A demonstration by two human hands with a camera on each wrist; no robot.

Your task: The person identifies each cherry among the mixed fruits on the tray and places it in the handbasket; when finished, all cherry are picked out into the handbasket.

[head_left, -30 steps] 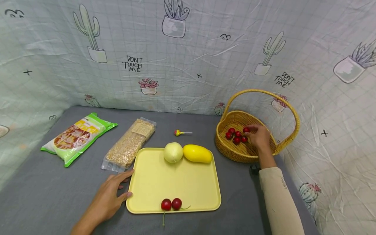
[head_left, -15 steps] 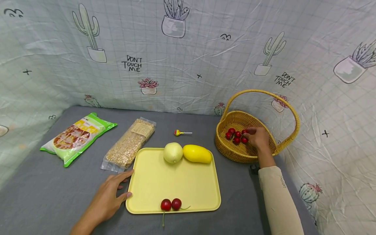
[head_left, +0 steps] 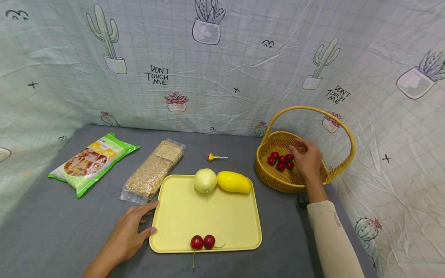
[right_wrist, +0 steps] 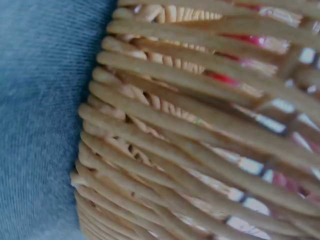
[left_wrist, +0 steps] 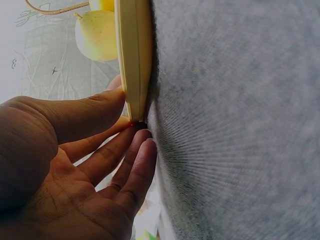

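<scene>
My left hand (head_left: pixel 130 231) rests its thumb and fingertips on the left rim of a yellow tray (head_left: pixel 208 216); in the left wrist view the fairly straight fingers (left_wrist: pixel 137 175) lie along the tray's edge. Inside the wicker basket (head_left: pixel 278 181), at the right, several red cherries (head_left: pixel 281 166) are clustered. Just above and right of them my right hand (head_left: pixel 307 160) has its thumb and fingertips apart with nothing between. The basket's woven wall (right_wrist: pixel 175 125) fills the right wrist view and hides that hand.
A pale green round fruit (head_left: pixel 205 180) and a yellow mango (head_left: pixel 233 182) lie at the tray's back, two stemmed cherries (head_left: pixel 203 242) at its front. Behind are a lollipop (head_left: pixel 211 157), a clear bag of grains (head_left: pixel 153 170) and a green-white packet (head_left: pixel 92 164). The basket's handle (head_left: pixel 309 107) arches upward.
My right hand has set a cherry down among the others in the basket, let go and lifted slightly away. The left hand and tray have stayed still.
</scene>
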